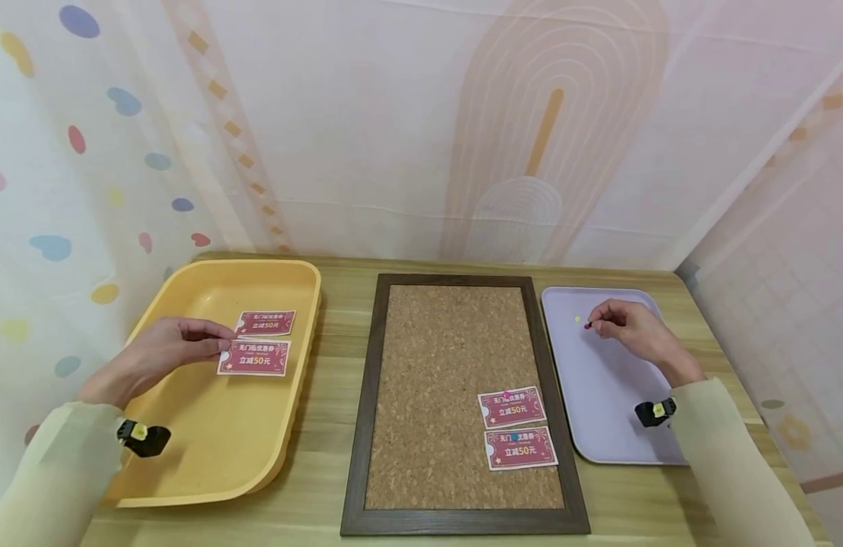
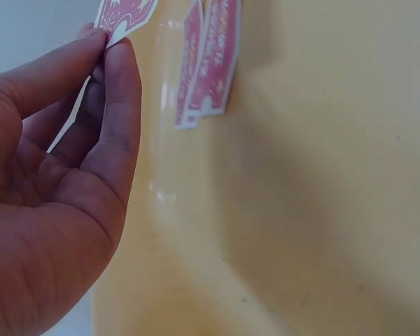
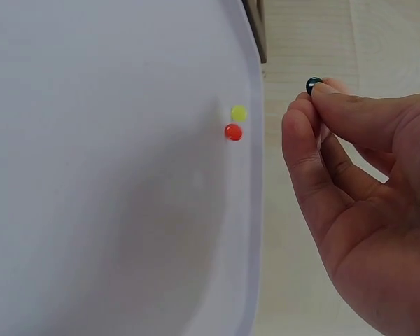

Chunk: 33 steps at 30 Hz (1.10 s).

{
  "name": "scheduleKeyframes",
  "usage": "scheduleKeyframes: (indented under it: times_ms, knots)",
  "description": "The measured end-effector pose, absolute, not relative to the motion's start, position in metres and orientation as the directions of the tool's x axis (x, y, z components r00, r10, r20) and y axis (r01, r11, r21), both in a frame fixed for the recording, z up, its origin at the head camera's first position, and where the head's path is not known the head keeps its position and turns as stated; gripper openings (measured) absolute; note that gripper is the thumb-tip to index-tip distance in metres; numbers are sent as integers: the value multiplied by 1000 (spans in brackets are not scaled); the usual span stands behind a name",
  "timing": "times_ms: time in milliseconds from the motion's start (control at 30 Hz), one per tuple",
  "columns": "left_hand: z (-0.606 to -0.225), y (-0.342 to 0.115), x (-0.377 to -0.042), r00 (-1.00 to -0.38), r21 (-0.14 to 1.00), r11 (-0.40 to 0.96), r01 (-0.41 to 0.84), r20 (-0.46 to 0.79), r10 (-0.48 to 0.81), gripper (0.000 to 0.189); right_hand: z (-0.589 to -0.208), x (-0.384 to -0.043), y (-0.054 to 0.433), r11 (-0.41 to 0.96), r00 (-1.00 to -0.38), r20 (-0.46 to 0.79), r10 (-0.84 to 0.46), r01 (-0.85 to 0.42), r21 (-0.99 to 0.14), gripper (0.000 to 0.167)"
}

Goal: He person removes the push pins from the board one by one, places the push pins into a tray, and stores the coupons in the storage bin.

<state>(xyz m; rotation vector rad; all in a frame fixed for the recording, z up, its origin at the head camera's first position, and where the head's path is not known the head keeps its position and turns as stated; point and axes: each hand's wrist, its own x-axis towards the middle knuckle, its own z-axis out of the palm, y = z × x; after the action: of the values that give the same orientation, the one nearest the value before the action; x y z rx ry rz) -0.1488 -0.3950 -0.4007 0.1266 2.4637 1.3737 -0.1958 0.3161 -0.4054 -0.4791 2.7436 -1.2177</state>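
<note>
Left hand (image 2: 63, 203) looms right at its wrist camera, thumb against fingers, pinching a red coupon (image 1: 256, 358) by its left edge over the yellow tray (image 1: 209, 448)! Two more coupons (image 2: 220, 63) lie below in that tray (rather blurred from the wrist). Across we go: the right hand (image 3: 378, 231) has a dark pin (image 3: 313, 85) pinched at its fingertips, above the lavender tray (image 1: 613, 403). Down there, a red pin (image 3: 233, 131) sits just beside a yellow pin (image 3: 239, 113). Between the trays, flat on the wooden table (image 1: 326, 395), the cork board (image 1: 456, 365) carries an upper coupon (image 1: 512, 409) with a pink pin (image 1: 506, 394) and, just below, a lower coupon (image 1: 521, 451) with a blue pin (image 1: 514, 437), both towards its lower right.
</note>
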Motion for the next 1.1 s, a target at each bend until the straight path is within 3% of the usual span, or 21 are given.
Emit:
scheduleKeyframes:
  times_ms: [200,567,1100]
  knots:
    - [-409,-398,-151,-936,853,513,-91,-250,249,31,-412,-201,320,642,-943,10,-333,-235,-730,8]
    - [-422,-403,-155,-928,752,654,-83,-298,225,35,-424,-207,322,694,-942,-29,-334,-225,-683,6]
    - [-429,-407,-154,-932,772,630,-81,-283,227,34,-426,-210,321,744,-950,-118,-288,-145,-652,9]
